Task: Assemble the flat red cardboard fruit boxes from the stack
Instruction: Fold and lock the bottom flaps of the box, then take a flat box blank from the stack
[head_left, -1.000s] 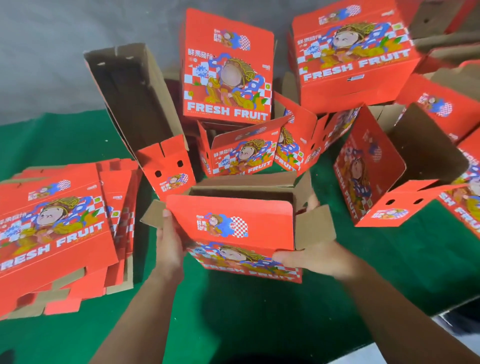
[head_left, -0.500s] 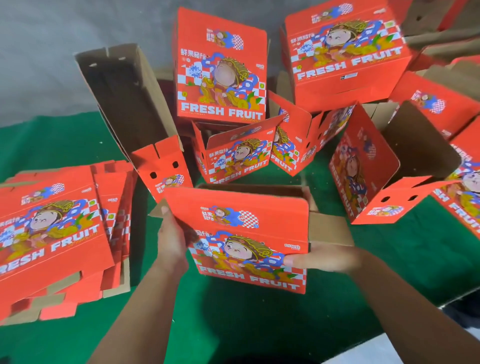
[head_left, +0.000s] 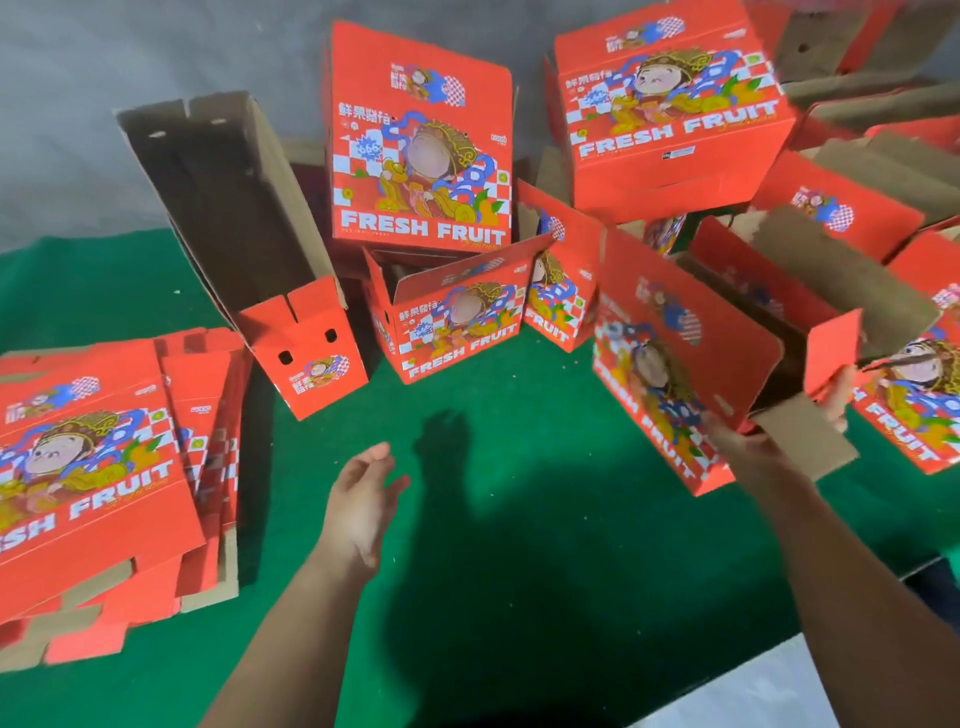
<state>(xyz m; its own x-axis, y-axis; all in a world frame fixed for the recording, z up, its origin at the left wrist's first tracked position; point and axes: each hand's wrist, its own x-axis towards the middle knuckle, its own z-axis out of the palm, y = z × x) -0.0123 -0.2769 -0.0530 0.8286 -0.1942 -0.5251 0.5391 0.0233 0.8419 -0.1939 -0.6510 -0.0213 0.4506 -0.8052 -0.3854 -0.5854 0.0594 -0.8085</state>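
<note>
The red folded-up fruit box (head_left: 670, 364) hangs tilted on its side at the right, its open end and brown flaps facing right. My right hand (head_left: 748, 441) grips it at a brown end flap, with the fingertips showing past the flap's far side. Over the green cloth in the middle, my left hand (head_left: 363, 499) hovers with relaxed fingers and holds nothing. The stack of flat red boxes (head_left: 93, 467) lies at the left edge of the table.
Several assembled red boxes crowd the back and right: an upright one (head_left: 421, 140), a small open one (head_left: 457, 322), a tipped open one showing its brown inside (head_left: 228, 208), and one at top right (head_left: 670, 109). The green cloth (head_left: 493, 545) meets a white floor strip at bottom right.
The box went from the table's middle over to the right and tipped onto its side. My left hand let go of it and now hangs free; my right hand still holds it.
</note>
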